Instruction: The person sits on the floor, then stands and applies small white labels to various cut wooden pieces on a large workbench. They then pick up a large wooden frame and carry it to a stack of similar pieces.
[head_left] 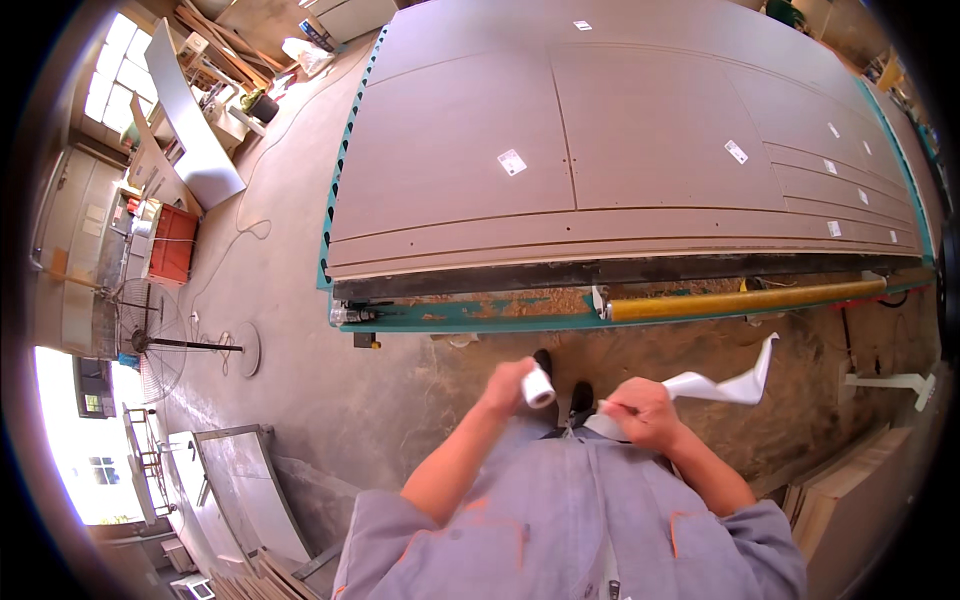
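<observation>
My left hand (507,386) is closed round a small white paper roll (538,388), its hollow core facing outward. A loose white paper strip (722,387) is pinched in my right hand (645,412), and its curled tail trails off to the right. Another white piece shows just below the right fingers. Both hands are in front of my body, short of the machine bed's near edge. Beyond them lies a large grey-brown board (480,120), cut into panels by thin grooves. Several white labels (512,162) are stuck on the panels.
A yellow roller bar (740,301) runs along the teal machine edge (480,322), with sawdust beside it. At left stand a pedestal fan (150,340) and a red crate (173,246). Stacked boards (850,490) are close on my right. A cable (240,225) crosses the floor.
</observation>
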